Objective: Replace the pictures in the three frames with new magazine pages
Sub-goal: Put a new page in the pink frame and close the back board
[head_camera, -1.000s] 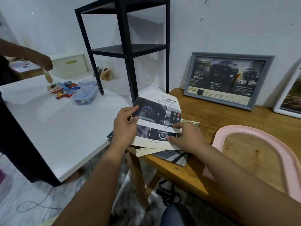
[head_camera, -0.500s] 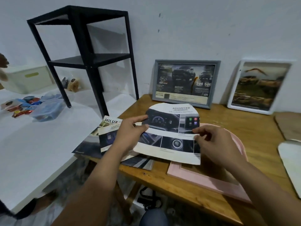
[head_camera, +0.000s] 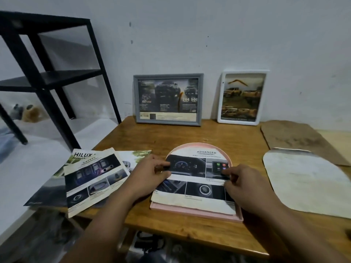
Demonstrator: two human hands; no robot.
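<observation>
head view: both hands hold an arch-topped magazine page (head_camera: 197, 179) headed "advanced", laid over a pink arched frame (head_camera: 195, 212) that lies flat on the wooden table (head_camera: 171, 224). the left hand (head_camera: 150, 177) pinches the page's left edge, thumb on top of the dark dashboard photo, fingers curled beneath. the right hand (head_camera: 245, 185) pinches the right edge near the screen photo, fingers bent round the paper. the page's curved top sits just inside the frame's pink rim, and its bottom edge overlaps the frame's lower bar.

against the wall stand two frames: a grey frame (head_camera: 168, 122) with a dark truck advert, and to its right a white frame (head_camera: 242, 121) with a sandy truck picture. right of the pink frame lies a pale arch-shaped sheet (head_camera: 303, 181), and behind it a brown arch-shaped backing board (head_camera: 296, 137). left of the hands, loose magazine pages (head_camera: 93, 179) fan out over the table's edge, one reading "hilux". a black metal shelf (head_camera: 49, 76) stands on the adjoining white table (head_camera: 38, 149)
</observation>
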